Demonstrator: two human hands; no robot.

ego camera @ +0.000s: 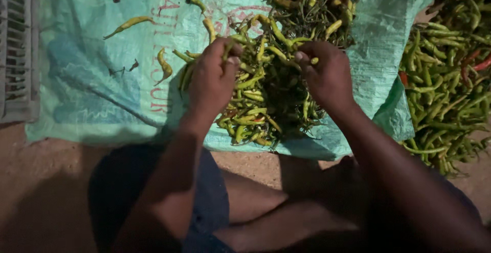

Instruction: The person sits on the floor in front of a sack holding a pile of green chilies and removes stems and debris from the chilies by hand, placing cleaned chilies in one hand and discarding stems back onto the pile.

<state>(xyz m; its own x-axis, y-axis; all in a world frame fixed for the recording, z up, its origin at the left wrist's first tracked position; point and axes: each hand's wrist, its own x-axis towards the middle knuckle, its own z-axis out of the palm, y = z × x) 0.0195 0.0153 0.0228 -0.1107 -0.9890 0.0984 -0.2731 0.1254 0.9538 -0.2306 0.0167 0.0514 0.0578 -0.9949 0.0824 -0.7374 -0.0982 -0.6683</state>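
Left hand (214, 76) and right hand (325, 74) each pinch slender green chilli peppers (266, 86) heaped at centre on a pale green woven plastic sack (92, 89); probably light, bendable, best gripped near the stalk. Second heap (445, 74) at three o'clock.

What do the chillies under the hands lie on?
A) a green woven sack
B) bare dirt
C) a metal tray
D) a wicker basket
A: the chillies that the left hand and right hand pick through lie heaped on a green woven sack spread over the ground.
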